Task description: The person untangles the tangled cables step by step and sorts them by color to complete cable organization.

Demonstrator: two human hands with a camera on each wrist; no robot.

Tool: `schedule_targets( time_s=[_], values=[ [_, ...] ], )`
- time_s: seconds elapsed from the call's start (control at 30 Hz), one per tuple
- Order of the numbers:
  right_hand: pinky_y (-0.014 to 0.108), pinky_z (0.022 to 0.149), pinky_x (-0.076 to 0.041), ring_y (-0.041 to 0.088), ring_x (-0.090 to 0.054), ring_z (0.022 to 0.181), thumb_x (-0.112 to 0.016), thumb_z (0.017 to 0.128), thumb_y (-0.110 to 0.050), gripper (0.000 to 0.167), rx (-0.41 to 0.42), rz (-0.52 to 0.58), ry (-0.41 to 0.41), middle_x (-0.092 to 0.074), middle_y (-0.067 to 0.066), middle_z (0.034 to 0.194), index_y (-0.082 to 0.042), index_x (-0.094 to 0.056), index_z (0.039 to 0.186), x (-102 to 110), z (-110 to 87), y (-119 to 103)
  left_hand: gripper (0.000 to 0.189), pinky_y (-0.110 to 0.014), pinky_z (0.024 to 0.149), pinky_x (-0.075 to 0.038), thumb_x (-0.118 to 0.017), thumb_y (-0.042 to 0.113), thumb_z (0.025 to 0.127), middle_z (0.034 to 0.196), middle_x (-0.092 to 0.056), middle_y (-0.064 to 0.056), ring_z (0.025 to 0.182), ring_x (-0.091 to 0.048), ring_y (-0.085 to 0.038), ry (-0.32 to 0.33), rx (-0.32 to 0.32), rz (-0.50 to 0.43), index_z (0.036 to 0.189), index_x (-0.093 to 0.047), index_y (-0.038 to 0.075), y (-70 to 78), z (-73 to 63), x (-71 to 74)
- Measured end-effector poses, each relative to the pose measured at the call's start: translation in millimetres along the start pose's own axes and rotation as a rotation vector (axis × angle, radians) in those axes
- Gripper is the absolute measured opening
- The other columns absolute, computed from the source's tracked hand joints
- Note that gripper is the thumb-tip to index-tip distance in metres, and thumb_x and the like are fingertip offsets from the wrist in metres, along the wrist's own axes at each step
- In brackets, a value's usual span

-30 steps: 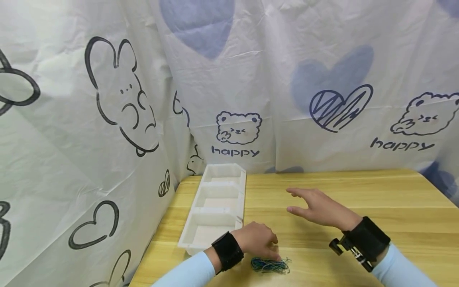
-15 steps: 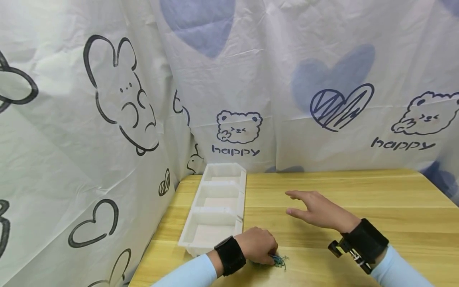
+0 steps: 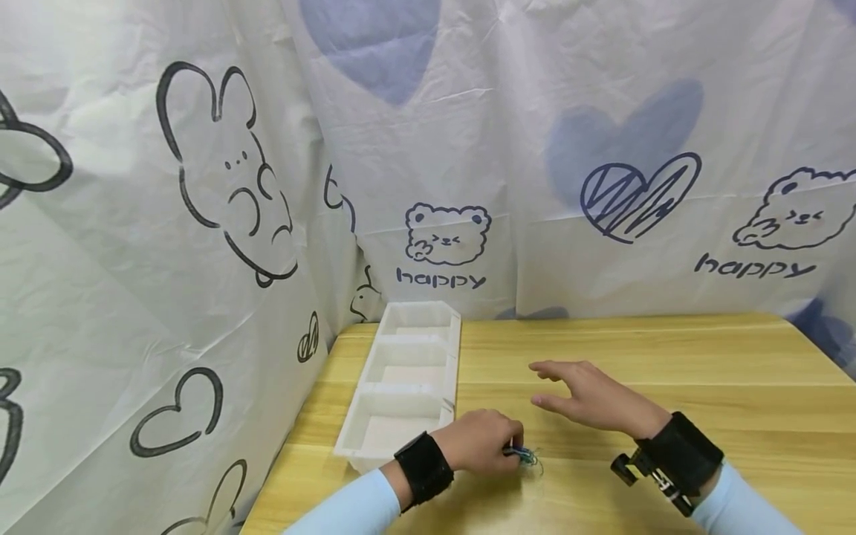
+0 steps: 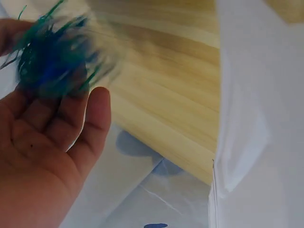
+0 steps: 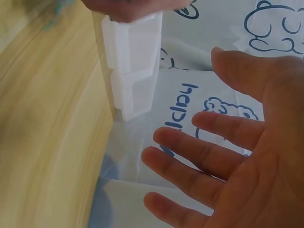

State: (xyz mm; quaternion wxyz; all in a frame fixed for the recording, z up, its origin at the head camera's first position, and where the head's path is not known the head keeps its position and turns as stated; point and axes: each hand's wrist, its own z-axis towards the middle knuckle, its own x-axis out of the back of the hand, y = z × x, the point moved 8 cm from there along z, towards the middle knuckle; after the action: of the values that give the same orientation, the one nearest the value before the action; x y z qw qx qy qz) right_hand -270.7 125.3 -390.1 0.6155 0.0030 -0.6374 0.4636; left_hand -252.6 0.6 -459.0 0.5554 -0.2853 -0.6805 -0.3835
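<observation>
My left hand (image 3: 483, 440) grips a bundle of thin blue and green strings (image 3: 524, 454) just over the table, beside the nearest compartment of the white tray. Loose ends stick out past the fingertips. The left wrist view shows the string bundle (image 4: 57, 61), slightly blurred, between curled fingers and thumb. My right hand (image 3: 595, 395) hovers above the table to the right and holds nothing. In the right wrist view its fingers (image 5: 190, 175) are spread and relaxed.
A white three-compartment tray (image 3: 449, 401) stands along the left side of the wooden table (image 3: 642, 349). White sheets (image 3: 508, 148) with printed drawings hang behind and to the left. Both wrists wear black straps (image 3: 423, 469).
The left hand came down on the string bundle, closed its fingers round it and lifted it off the table. The right hand sank slightly, staying in about the same place.
</observation>
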Motion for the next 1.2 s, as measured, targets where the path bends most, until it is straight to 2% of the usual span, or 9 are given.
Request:
schedule_targets(
  time_s=[0.27,0.4,0.5,0.63,0.8,0.9,1.0,1.2],
  values=[
    [0.054,0.089,-0.052,0.038,-0.063,0.112,-0.059,0.101,-0.045,0.059,-0.005,0.029,-0.022,-0.066,0.019,0.125,0.002,-0.059,0.136,-5,0.8,-1,0.011,-0.011,0.058,-0.04,-0.069,0.022,0.093,0.083,-0.058,0.013,0.066,-0.05,0.003,0.202,0.034,-0.138,0.101,-0.069,0.015,-7.2,-1.5,30.2],
    [0.052,0.087,-0.053,0.034,-0.064,0.108,-0.06,0.101,-0.046,0.057,-0.012,0.067,-0.049,-0.067,0.017,0.122,0.002,-0.062,0.131,-10,1.1,-2,0.01,-0.011,0.06,-0.042,-0.07,0.022,0.094,0.085,-0.061,0.013,0.069,-0.052,0.004,0.282,0.056,-0.201,0.101,-0.071,0.015,-9.0,-3.5,43.9],
    [0.044,0.084,-0.055,0.026,-0.067,0.103,-0.061,0.101,-0.044,0.054,0.007,0.11,-0.073,-0.07,0.011,0.116,0.002,-0.065,0.128,-13,0.8,-4,0.012,-0.013,0.062,-0.045,-0.07,0.023,0.095,0.089,-0.063,0.013,0.073,-0.055,0.004,0.333,0.08,-0.294,0.104,-0.071,0.015,-11.7,-5.9,52.2],
    [0.033,0.075,-0.055,0.012,-0.068,0.092,-0.061,0.103,-0.034,0.04,0.055,0.163,-0.075,-0.072,-0.001,0.106,-0.002,-0.069,0.124,-15,-0.3,-7,0.018,-0.015,0.061,-0.049,-0.073,0.024,0.095,0.09,-0.067,0.01,0.073,-0.059,0.005,0.426,0.091,-0.435,0.109,-0.068,0.015,-16.0,-10.4,63.0],
    [0.029,0.065,-0.05,0.007,-0.062,0.077,-0.061,0.103,-0.026,0.022,0.091,0.196,-0.029,-0.068,-0.011,0.092,-0.01,-0.073,0.114,-13,-3.2,-9,0.028,-0.018,0.062,-0.052,-0.075,0.023,0.094,0.089,-0.068,0.006,0.07,-0.061,0.003,0.515,0.073,-0.549,0.117,-0.064,0.012,-17.7,-14.9,73.2],
    [0.03,0.064,-0.05,0.009,-0.06,0.074,-0.059,0.104,-0.022,0.017,0.102,0.22,0.002,-0.065,-0.01,0.088,-0.011,-0.071,0.111,-13,-5.8,-10,0.033,-0.02,0.064,-0.054,-0.075,0.026,0.094,0.093,-0.067,0.005,0.073,-0.063,-0.001,0.562,0.079,-0.603,0.122,-0.063,0.014,-19.1,-17.6,77.5],
    [0.03,0.064,-0.051,0.009,-0.06,0.073,-0.058,0.105,-0.019,0.015,0.084,0.254,0.05,-0.065,-0.008,0.086,-0.01,-0.07,0.108,-11,-7.2,-10,0.039,-0.023,0.07,-0.055,-0.075,0.031,0.093,0.102,-0.067,0.005,0.083,-0.065,-0.005,0.635,0.086,-0.638,0.127,-0.061,0.016,-21.4,-21.1,82.9],
    [0.03,0.062,-0.051,0.016,-0.064,0.075,-0.059,0.104,-0.016,0.015,0.006,0.333,0.177,-0.066,-0.001,0.087,-0.007,-0.07,0.107,-3,-8.6,-5,0.058,-0.036,0.094,-0.048,-0.071,0.041,0.092,0.125,-0.062,0.003,0.116,-0.058,-0.013,0.805,0.087,-0.623,0.141,-0.049,0.02,-22.8,-28.8,95.6]
  ],
)
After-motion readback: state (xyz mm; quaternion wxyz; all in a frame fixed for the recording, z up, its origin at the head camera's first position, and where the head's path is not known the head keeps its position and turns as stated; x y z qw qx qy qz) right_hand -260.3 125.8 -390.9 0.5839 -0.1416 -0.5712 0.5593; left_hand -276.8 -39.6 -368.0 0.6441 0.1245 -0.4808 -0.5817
